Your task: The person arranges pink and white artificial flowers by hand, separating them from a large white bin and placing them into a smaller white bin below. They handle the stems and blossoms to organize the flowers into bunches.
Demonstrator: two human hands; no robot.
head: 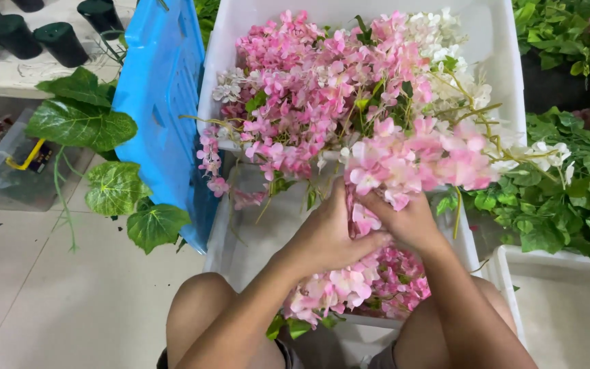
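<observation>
My left hand (326,236) and my right hand (411,222) meet at the centre, both closed around a bunch of pink artificial flowers (411,160) that rises above them. More pink blossoms (349,283) hang below my hands over a white crate (240,232) between my knees. Behind it a second white crate (223,48) is heaped with pink and white flower sprays (322,82).
A blue plastic crate (158,102) leans at the left beside large green leaves (114,188). Green foliage (568,205) fills the right side above another white bin (568,301). Dark pots (59,41) stand on a shelf at the top left. Pale tile floor (49,294) lies at the lower left.
</observation>
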